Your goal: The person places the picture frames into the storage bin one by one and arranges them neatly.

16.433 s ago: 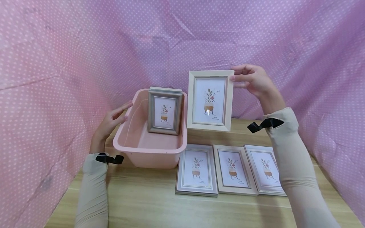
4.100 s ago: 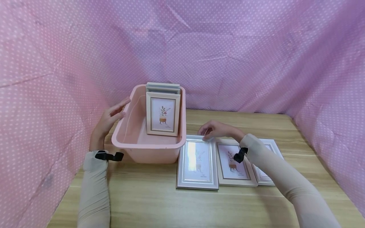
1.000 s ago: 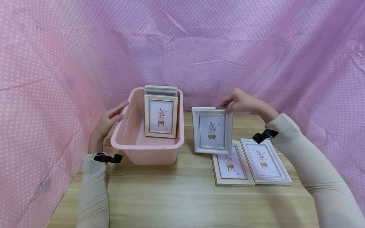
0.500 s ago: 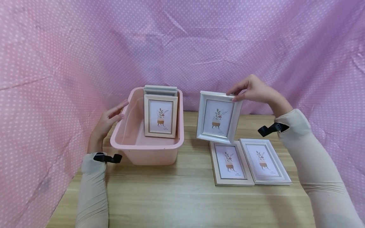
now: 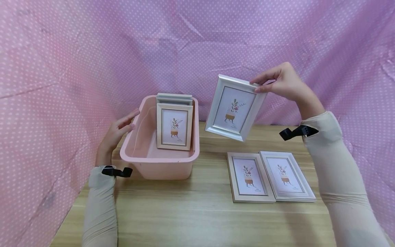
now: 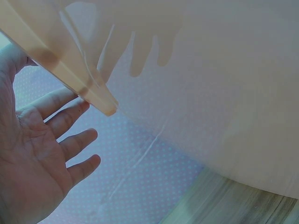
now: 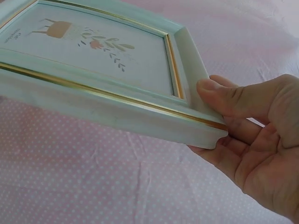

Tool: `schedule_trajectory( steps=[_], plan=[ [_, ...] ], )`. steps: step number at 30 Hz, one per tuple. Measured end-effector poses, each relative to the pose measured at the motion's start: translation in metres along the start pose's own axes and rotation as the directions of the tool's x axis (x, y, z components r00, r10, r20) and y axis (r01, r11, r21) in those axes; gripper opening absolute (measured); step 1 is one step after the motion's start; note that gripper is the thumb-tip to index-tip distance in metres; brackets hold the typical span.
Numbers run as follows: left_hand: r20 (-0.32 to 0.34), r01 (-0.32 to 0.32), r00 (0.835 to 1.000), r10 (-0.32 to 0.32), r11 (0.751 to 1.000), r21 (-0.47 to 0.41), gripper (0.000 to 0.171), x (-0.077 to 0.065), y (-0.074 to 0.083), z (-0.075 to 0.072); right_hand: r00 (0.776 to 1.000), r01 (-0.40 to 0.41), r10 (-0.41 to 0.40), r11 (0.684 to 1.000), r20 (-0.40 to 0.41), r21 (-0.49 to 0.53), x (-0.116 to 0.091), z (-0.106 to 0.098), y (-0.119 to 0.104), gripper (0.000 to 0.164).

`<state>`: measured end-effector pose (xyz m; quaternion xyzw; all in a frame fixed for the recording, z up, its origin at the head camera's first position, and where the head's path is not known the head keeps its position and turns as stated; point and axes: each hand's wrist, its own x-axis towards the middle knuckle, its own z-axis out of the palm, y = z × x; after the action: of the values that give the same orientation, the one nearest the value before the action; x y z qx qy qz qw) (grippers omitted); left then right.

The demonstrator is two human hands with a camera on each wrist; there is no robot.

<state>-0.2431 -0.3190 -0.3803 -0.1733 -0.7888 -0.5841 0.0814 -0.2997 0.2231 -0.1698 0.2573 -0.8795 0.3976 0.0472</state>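
In the head view my right hand pinches a white picture frame by its upper right corner, thumb in front and fingers behind. The frame hangs tilted in the air, right of a pink plastic basin. The right wrist view shows the thumb pressed on the frame's face beside its gold trim. My left hand touches the basin's left rim with its fingers fairly straight and spread, as the left wrist view also shows. Inside the basin several frames stand upright, a cream picture frame foremost; those behind are mostly hidden.
Two more picture frames lie face up on the wooden table: a cream-edged frame and a white-edged frame beside it. A pink dotted cloth hangs behind and at both sides.
Earlier, a cream frame went into the basin and my right hand reached the leftmost frame on the table. Since then that white frame has been lifted higher and tilted. The left hand stays put.
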Motion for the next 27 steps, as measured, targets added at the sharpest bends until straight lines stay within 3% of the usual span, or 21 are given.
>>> schedule_trajectory(
  steps=[16, 27],
  plan=[
    [0.002, 0.015, 1.000, -0.015, 1.000, 0.005, 0.050, -0.002, 0.000, 0.002, 0.986, 0.068, -0.061, 0.997, -0.156, 0.039, 0.021, 0.008, -0.033, 0.025],
    [-0.005, 0.013, 1.000, -0.013, 1.000, 0.002, 0.049, -0.003, 0.003, -0.001, 0.970, 0.134, -0.085, 0.969, -0.228, 0.210, 0.042, 0.026, -0.061, 0.024]
  ],
)
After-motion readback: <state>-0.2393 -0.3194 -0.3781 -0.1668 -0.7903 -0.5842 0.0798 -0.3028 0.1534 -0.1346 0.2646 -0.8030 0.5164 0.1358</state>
